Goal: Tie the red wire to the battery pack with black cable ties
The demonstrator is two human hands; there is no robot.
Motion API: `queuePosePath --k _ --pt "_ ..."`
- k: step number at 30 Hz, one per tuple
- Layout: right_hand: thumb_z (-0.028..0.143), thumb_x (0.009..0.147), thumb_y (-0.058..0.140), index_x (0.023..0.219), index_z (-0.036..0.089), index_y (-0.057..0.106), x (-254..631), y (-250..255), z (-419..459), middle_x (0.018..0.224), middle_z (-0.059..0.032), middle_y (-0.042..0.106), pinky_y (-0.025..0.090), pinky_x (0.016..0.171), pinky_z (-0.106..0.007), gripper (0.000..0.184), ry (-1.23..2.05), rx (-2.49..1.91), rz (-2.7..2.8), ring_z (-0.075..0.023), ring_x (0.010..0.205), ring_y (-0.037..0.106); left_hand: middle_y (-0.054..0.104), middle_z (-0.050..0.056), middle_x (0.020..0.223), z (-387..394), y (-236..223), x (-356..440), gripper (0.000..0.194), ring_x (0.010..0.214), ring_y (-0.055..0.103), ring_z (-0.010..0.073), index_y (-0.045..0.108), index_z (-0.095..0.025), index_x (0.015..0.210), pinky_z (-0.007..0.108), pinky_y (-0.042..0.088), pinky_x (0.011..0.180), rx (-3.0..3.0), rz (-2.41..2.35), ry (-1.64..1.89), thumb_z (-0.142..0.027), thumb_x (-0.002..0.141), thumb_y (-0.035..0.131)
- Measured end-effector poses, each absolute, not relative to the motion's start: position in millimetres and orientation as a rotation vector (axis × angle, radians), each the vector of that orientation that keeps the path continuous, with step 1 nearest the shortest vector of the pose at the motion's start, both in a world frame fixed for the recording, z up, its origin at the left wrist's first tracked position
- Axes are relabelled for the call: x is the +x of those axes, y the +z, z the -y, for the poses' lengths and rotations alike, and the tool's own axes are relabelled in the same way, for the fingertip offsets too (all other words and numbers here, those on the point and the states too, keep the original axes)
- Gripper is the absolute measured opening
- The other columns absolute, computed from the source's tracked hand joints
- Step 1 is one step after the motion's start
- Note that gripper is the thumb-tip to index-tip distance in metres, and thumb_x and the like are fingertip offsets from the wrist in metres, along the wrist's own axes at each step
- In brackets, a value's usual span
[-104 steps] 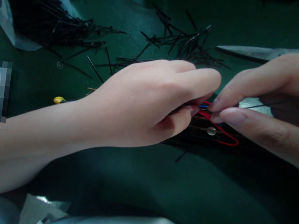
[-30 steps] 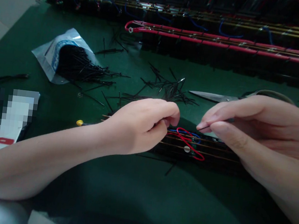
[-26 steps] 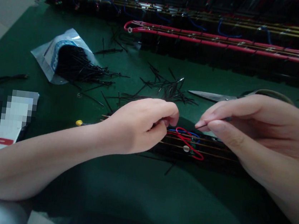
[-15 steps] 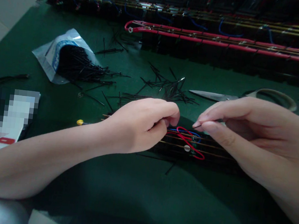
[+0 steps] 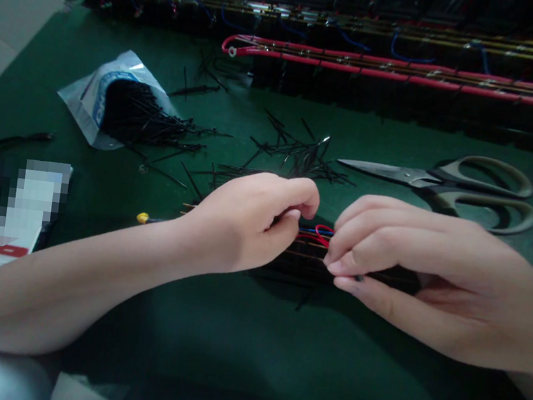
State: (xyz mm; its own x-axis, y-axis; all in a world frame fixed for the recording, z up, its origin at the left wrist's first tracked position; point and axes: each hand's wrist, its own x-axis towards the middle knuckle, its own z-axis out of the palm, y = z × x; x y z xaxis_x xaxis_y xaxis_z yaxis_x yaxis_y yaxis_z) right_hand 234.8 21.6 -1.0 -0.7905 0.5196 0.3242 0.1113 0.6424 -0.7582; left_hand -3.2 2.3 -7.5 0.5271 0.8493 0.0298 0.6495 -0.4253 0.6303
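Observation:
In front of me a dark strip with thin brass-coloured rods (image 5: pixel 306 254) lies on the table, partly under both hands. A red wire (image 5: pixel 323 230) loops up from it beside a blue one. My left hand (image 5: pixel 251 227) rests over the strip with its fingers curled closed; whatever they grip is hidden. Just to the right, my right hand (image 5: pixel 413 262) pinches a thin black cable tie (image 5: pixel 358 278) low at the red wire, its fingers covering most of the tie. Loose black cable ties (image 5: pixel 301 152) lie scattered beyond my hands.
Scissors (image 5: pixel 394 173) lie behind my right hand. A plastic bag (image 5: pixel 90 99) spills more cable ties at the left. Along the back run long dark assemblies with a red cable (image 5: pixel 358 69). A white-and-red item (image 5: pixel 28 218), partly blurred out, sits at the left.
My right hand has come down and slightly left onto the strip with the cable tie, covering much of the red wire and uncovering the scissor handles. My left hand has barely moved.

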Motion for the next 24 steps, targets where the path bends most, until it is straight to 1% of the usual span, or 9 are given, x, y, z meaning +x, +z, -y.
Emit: queuePosePath --k 6,10,13,16,20,24 --pt "0.015 0.099 0.064 0.089 0.024 0.075 233.0 -6.7 -22.4 0.086 -0.0034 0.080 0.063 0.067 -0.029 0.017 0.860 -0.490 2.432 -0.0178 0.082 0.075 0.075 0.000 0.088 -1.5 -6.5 -4.1 0.022 0.080 0.064 0.0144 0.068 -0.020 0.098 0.028 0.045 0.069 2.216 -1.212 0.420 -0.017 0.097 0.047" --pt "0.014 0.100 0.063 0.090 0.026 0.076 231.9 -7.3 -24.2 0.088 -0.0033 0.081 0.064 0.068 -0.031 0.020 0.856 -0.483 2.451 -0.0192 0.083 0.075 0.075 0.001 0.089 -0.9 -6.4 -3.5 0.022 0.081 0.065 0.0155 0.069 -0.019 0.100 0.028 0.045 0.069 2.250 -1.216 0.386 -0.017 0.097 0.047" --pt "0.013 0.099 0.065 0.090 0.027 0.076 231.3 -7.0 -23.8 0.089 -0.0023 0.083 0.064 0.070 -0.031 0.020 0.866 -0.482 2.447 -0.0198 0.086 0.076 0.076 0.004 0.098 -0.1 -8.2 -2.4 0.027 0.092 0.067 0.0201 0.073 -0.019 0.102 0.033 0.049 0.078 2.317 -1.219 0.343 -0.019 0.100 0.046" --pt "0.012 0.098 0.066 0.089 0.027 0.077 230.7 -7.2 -23.4 0.089 -0.0024 0.083 0.064 0.069 -0.031 0.021 0.877 -0.481 2.448 -0.0199 0.087 0.076 0.075 0.007 0.107 -0.2 -9.5 -2.0 0.032 0.102 0.067 0.0240 0.075 -0.020 0.098 0.037 0.051 0.085 2.342 -1.209 0.280 -0.020 0.102 0.044" --pt "0.012 0.098 0.065 0.087 0.025 0.077 230.2 -7.1 -23.3 0.088 -0.0025 0.082 0.063 0.070 -0.029 0.021 0.878 -0.460 2.447 -0.0185 0.086 0.075 0.072 0.009 0.112 -2.1 -7.8 -2.3 0.035 0.103 0.066 0.0252 0.073 -0.018 0.096 0.039 0.052 0.089 2.367 -1.199 0.196 -0.022 0.104 0.039" --pt "0.012 0.099 0.065 0.088 0.025 0.075 230.1 -6.8 -22.8 0.087 -0.0019 0.081 0.063 0.070 -0.029 0.020 0.886 -0.454 2.437 -0.0174 0.085 0.073 0.070 0.009 0.116 -3.8 -4.5 -1.8 0.034 0.107 0.065 0.0267 0.069 -0.019 0.099 0.041 0.052 0.092 2.396 -1.170 0.087 -0.022 0.105 0.035"
